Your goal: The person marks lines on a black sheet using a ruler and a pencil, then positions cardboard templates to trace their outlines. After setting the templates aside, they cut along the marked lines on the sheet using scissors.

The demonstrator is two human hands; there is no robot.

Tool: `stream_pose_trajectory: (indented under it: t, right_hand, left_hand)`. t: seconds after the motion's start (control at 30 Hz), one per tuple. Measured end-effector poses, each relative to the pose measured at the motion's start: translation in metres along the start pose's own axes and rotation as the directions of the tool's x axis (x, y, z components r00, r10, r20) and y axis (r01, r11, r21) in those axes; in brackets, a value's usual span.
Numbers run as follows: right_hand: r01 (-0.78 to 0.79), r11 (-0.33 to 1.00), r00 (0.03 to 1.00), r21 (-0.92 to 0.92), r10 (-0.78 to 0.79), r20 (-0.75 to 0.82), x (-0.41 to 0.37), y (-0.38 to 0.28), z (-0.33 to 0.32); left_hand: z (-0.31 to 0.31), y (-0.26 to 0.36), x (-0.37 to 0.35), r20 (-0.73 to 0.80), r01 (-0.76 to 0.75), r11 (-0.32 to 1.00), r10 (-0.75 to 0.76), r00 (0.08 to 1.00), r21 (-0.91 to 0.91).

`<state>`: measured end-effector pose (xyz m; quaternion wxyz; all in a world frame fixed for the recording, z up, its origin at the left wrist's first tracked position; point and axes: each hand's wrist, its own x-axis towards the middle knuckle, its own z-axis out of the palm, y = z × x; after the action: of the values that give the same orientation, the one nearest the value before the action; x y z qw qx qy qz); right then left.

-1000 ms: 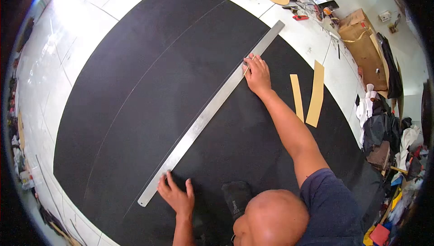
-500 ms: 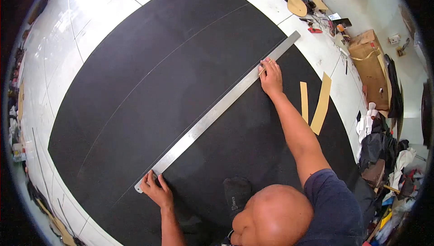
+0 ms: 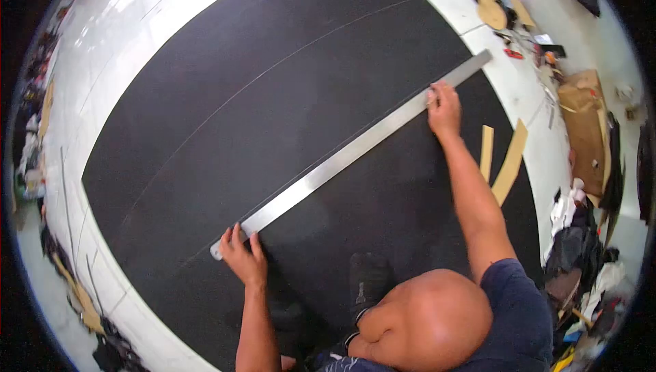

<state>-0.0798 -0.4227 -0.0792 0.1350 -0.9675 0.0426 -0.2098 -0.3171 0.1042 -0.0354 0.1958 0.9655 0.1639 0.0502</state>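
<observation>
A long metal ruler [image 3: 342, 163] lies diagonally across a large black sheet [image 3: 273, 126] on the floor. Its far end reaches past the sheet's right edge. My left hand [image 3: 244, 259] grips the near-left end, fingertips on the upper edge and thumb on the lower side. Farther up, my right hand [image 3: 445, 107] has its fingers curled over the ruler; whether something small is also in them, I cannot make out. A thin pale line curves over the sheet beyond the ruler, and a faint line shows by its left end.
Two tan strips [image 3: 509, 163] lie on the sheet near my right forearm. My bent knee [image 3: 437, 317] and dark-socked foot [image 3: 369, 280] are on the near side. Cardboard pieces and small tools lie at upper right, with a brown cardboard box [image 3: 581, 133] and piled cloth along the right.
The camera view has turned, so the sheet, ruler and hands appear shifted, mostly up and to the right. Both hands stay on the ruler in about the same places.
</observation>
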Motion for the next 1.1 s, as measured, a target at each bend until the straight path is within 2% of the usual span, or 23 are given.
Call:
stream_pose_trajectory:
  t: [0.1,0.2,0.57,0.97,1.07,1.1]
  right_hand:
    - [-0.043,0.999,0.997,-0.010,0.043,0.058,0.002,0.002,0.001]
    - [-0.071,0.997,0.992,-0.024,0.073,0.101,0.000,0.004,0.004]
    - [-0.065,0.996,0.991,-0.057,0.071,0.111,-0.001,0.005,0.005]
    - [-0.052,0.998,0.996,-0.043,0.055,0.068,-0.002,0.004,0.005]
    - [-0.004,0.998,1.000,-0.057,0.005,0.020,-0.002,0.005,0.006]
    - [0.020,0.997,1.000,-0.068,-0.021,-0.003,-0.002,0.005,0.007]
  left_hand:
    - [0.000,0.000,0.000,0.021,0.020,1.000,-0.021,1.000,0.022]
    - [0.006,-0.004,-0.002,-0.034,-0.006,1.000,0.007,0.999,0.014]
    - [-0.001,-0.001,0.004,-0.008,0.000,0.999,0.001,1.000,0.042]
    - [-0.004,0.004,0.009,0.083,0.046,0.997,-0.051,0.995,0.063]
    - [-0.008,0.009,0.009,0.062,0.016,0.998,-0.021,0.998,0.064]
    - [-0.012,0.018,0.009,-0.001,-0.018,0.992,0.018,1.000,0.123]
